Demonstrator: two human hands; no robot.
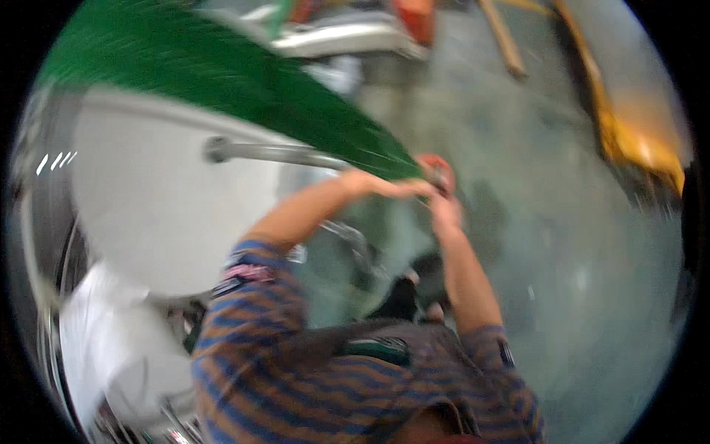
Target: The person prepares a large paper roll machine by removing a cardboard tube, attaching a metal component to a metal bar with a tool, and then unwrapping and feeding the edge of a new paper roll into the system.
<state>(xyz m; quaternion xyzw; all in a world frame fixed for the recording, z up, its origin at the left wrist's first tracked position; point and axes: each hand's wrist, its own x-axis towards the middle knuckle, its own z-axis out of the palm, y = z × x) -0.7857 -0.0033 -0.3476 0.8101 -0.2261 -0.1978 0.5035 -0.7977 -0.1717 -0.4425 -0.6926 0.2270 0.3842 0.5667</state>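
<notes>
A long green sheet [244,81] slants down from the upper left and narrows to an end at my hands. My left hand [377,185] is at the lower edge of that end, its fingers closed on the sheet and reaching toward the right hand. Close beside it, my right hand [445,211] is closed around a rounded orange-red thing [438,169] with a greyish middle, right at the sheet's tip. Motion blur hides its exact kind and the fingertips of both hands.
Under the sheet at left is a large pale grey-white surface [163,200] with a metal bar [281,153]. White material [111,333] hangs at lower left. A yellow-edged object [636,144] stands at far right, near a wooden bar [504,37] on the grey-green floor [577,288].
</notes>
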